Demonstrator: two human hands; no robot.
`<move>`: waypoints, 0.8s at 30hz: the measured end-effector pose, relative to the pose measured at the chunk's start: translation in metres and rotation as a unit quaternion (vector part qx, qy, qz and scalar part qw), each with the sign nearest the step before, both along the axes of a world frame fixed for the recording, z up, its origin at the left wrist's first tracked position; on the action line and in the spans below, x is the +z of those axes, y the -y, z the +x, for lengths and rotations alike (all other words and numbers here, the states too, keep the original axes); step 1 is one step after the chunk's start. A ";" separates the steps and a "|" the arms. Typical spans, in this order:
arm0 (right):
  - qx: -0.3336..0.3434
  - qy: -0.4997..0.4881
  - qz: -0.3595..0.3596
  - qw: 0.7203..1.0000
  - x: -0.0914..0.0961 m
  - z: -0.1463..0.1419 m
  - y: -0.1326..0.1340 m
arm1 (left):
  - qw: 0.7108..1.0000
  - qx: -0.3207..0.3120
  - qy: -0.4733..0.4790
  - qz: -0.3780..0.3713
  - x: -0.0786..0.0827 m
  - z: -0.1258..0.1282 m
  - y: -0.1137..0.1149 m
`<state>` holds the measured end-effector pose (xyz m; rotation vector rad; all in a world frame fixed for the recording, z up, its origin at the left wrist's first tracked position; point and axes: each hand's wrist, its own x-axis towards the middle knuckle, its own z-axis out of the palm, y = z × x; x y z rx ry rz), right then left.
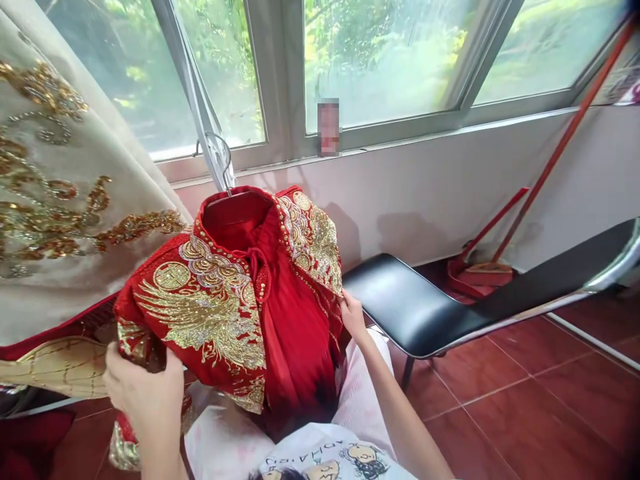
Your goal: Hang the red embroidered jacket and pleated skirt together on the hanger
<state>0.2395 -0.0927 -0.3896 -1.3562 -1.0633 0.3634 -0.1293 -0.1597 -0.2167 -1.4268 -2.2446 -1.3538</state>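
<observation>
A red embroidered jacket [210,313] with gold bird patterns and a beaded collar hangs in front of me over my lap. Its wire hanger [227,160] hooks onto a white strap [197,90] by the window. My left hand [145,387] is closed around the gold-trimmed sleeve at the jacket's left side; some of its fingertips are hidden behind the cloth. With a pinch, my right hand [354,315] grips the edge of the right front panel, which stands apart from the left one. Between the panels shows plain red pleated cloth [297,320].
To the right stands a black chair [405,300] with a metal frame. Behind it, a broom and red dustpan [483,277] rest by the wall. A cream beaded garment [75,167] hangs at left. A blurred small item [329,127] stands on the windowsill.
</observation>
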 end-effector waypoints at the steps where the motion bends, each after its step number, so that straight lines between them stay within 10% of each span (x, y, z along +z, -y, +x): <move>1: -0.022 -0.010 0.003 1.000 0.000 0.003 0.000 | 0.997 -0.006 -0.048 0.056 -0.001 0.017 0.002; 4: -0.100 -0.033 0.018 0.994 0.010 0.026 0.013 | 0.939 -0.185 -0.181 0.226 -0.007 0.087 0.003; 7: -0.156 -0.040 0.031 0.986 0.032 0.060 0.038 | 0.827 -0.491 -0.243 0.129 -0.022 0.169 -0.012; 12: -0.276 0.065 0.057 0.957 0.087 0.096 0.095 | 0.791 -0.505 -0.343 -0.036 -0.052 0.248 -0.072; 16: -0.363 0.158 0.093 0.914 0.131 0.107 0.134 | 0.786 -0.498 -0.364 -0.038 -0.057 0.242 -0.087; 24: -0.411 0.244 0.108 0.872 0.195 0.148 0.121 | 0.803 -0.462 -0.376 -0.016 -0.049 0.162 -0.028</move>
